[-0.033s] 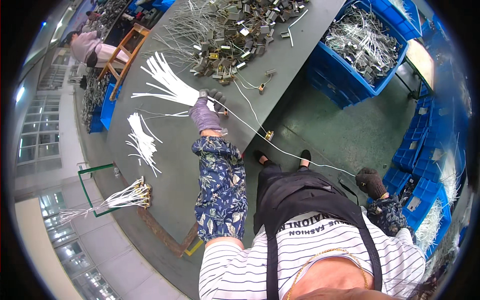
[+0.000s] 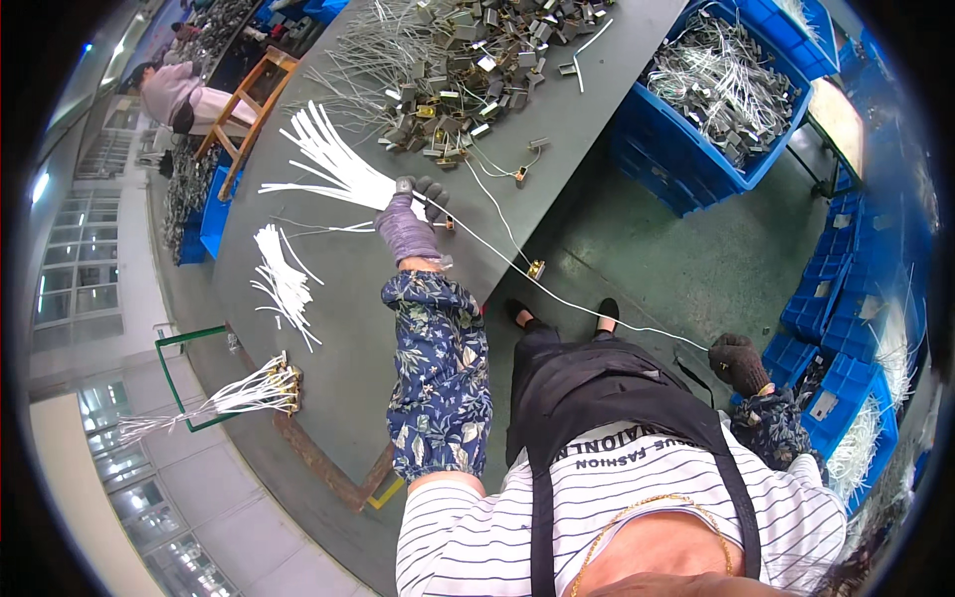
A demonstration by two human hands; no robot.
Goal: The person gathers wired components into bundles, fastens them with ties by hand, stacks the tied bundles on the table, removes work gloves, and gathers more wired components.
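My left hand (image 2: 413,214), in a grey-purple glove, is closed around a fanned bundle of white sleeves (image 2: 343,167) above the grey table. A long thin white wire (image 2: 597,311) runs from that hand, stretched past the table edge to my right hand (image 2: 738,365). The right hand, in a dark glove, is closed on the wire's far end. A small metal-cased part (image 2: 536,270) on a lead hangs at the table edge below my left hand. Another bundle of white sleeves (image 2: 284,279) lies on the table to the left.
A heap of small metal-cased parts (image 2: 477,75) with wires covers the far table. A tied bunch of wired parts (image 2: 249,388) lies at the near left. A blue crate (image 2: 667,164) of wired parts stands at the right; more blue crates (image 2: 821,289) line that side. A person (image 2: 174,95) sits far left.
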